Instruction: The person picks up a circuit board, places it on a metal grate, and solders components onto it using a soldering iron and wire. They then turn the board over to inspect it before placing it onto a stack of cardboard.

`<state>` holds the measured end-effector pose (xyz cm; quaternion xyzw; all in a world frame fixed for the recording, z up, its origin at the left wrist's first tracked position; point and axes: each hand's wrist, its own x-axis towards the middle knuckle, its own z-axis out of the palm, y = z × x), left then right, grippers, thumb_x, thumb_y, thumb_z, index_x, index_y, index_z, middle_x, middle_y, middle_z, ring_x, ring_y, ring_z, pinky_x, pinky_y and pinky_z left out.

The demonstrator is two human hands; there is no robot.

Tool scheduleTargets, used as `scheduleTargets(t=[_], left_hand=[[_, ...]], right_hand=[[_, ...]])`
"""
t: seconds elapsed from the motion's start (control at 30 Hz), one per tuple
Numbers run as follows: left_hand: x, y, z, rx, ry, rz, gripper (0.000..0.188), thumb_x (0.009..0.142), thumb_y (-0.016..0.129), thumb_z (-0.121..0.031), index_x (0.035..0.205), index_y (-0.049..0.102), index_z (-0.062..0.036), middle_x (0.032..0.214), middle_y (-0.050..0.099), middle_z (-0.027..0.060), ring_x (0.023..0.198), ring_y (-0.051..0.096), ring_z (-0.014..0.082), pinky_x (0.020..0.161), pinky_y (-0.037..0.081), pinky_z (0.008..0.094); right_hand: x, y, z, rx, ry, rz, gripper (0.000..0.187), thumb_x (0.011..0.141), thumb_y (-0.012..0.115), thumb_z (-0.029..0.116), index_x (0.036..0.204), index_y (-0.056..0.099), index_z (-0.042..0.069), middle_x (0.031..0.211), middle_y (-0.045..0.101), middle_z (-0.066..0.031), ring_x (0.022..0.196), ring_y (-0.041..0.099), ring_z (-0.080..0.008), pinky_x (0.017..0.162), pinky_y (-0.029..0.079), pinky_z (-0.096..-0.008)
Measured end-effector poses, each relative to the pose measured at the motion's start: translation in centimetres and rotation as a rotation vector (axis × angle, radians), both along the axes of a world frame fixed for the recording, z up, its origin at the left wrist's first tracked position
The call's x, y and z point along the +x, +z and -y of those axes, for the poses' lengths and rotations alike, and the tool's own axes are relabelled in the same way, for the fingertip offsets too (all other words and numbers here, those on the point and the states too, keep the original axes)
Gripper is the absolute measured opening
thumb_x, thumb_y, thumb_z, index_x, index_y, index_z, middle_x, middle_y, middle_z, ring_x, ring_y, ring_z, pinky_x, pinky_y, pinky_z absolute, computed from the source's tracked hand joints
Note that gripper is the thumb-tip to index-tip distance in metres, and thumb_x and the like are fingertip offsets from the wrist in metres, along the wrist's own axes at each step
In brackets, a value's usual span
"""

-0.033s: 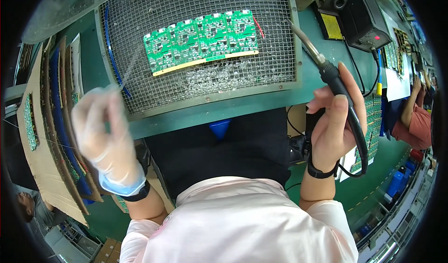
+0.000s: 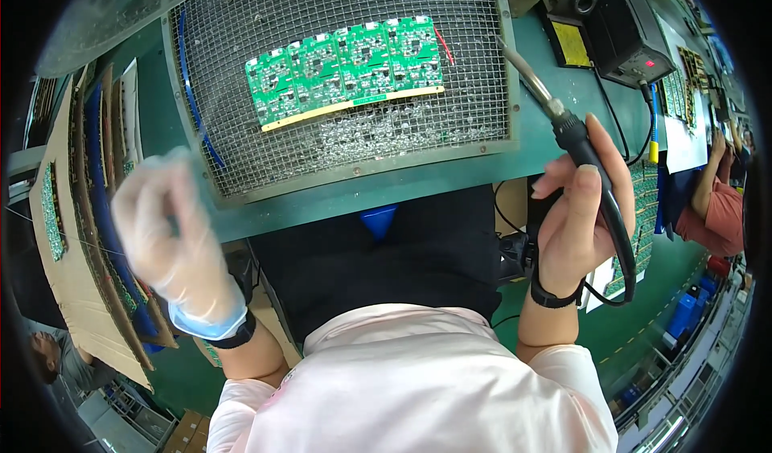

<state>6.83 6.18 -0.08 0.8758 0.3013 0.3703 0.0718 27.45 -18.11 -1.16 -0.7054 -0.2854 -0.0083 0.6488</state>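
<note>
My right hand (image 2: 575, 220) holds a soldering iron (image 2: 572, 135) by its black handle, thumb and fingers around the grip. Its metal tip points up and left, over the right rim of a mesh-topped tray (image 2: 338, 181). A green circuit board panel (image 2: 346, 63) with a yellow lower edge lies on the mesh, apart from the iron. Left of the tray's near corner is my left hand (image 2: 173, 236), in a clear glove and blurred by motion. Its fingers are pinched on what looks like a thin wire, hardly visible now.
A black soldering station (image 2: 623, 31) with a yellow sponge pad (image 2: 571, 45) stands at the far right. Cardboard dividers (image 2: 80, 236) and boards line the left side. A red wire (image 2: 445, 45) lies beside the panel, and a blue strip (image 2: 189, 91) along the tray's left. A co-worker (image 2: 716, 204) sits at right.
My left hand has shifted slightly left, away from the tray. The pale thin streak reaching from its fingertips toward the board has faded from sight. My right hand has barely moved.
</note>
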Motion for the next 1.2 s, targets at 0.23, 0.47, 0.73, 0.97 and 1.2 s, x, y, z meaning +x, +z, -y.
scheduleTargets(t=[0.23,0.47,0.73,0.97,1.2], left_hand=[[3.4,0.5,4.9,-0.152,-0.086,0.180,0.015,0.086,0.074,0.002,0.099,0.073,-0.0029,0.092,0.069,0.0084,0.079,0.067,0.0165,0.067,0.055,0.0276],[6.7,0.5,6.8,-0.235,-0.299,0.047,0.019,0.082,0.075,0.004,0.096,0.070,-0.0079,0.080,0.064,0.0061,0.066,0.061,0.0206,0.059,0.050,0.0315],[7.2,0.7,7.2,-0.262,-0.309,-0.045,0.019,0.079,0.079,0.001,0.093,0.071,-0.0095,0.080,0.064,0.0031,0.062,0.058,0.0193,0.056,0.049,0.0307],[6.1,1.2,7.9,-0.352,-0.491,0.018,0.026,0.074,0.085,-0.003,0.096,0.075,-0.0110,0.071,0.060,0.0004,0.059,0.055,0.0138,0.051,0.045,0.0290],[5.5,1.0,7.7,-0.371,-0.497,0.052,0.031,0.071,0.088,-0.003,0.099,0.078,-0.0111,0.067,0.055,-0.0016,0.054,0.047,0.0114,0.047,0.037,0.0260]], right_hand=[[-0.5,0.0,-0.3,-0.020,0.006,0.061,0.029,0.096,0.059,0.007,0.116,0.063,-0.013,0.088,0.064,-0.0122,0.058,0.054,-0.0086,0.053,0.042,-0.0199],[-0.6,-0.5,-0.3,0.034,0.067,0.034,0.023,0.092,0.066,-0.001,0.114,0.068,-0.007,0.095,0.069,-0.0095,0.067,0.060,-0.0066,0.060,0.046,-0.0175],[-0.1,-0.2,0.7,-0.039,0.167,-0.014,0.028,0.090,0.064,-0.007,0.118,0.066,-0.005,0.096,0.068,-0.0103,0.071,0.064,-0.0101,0.066,0.050,-0.0191],[-1.7,-0.7,-1.7,0.194,0.196,-0.222,0.056,0.089,0.065,-0.009,0.141,0.045,-0.004,0.116,0.061,-0.0160,0.093,0.073,-0.0236,0.082,0.062,-0.0299],[-1.4,0.9,-1.6,0.366,0.318,-0.620,0.069,0.093,0.067,0.001,0.152,0.030,-0.001,0.122,0.055,-0.0176,0.093,0.073,-0.0223,0.079,0.061,-0.0301]])
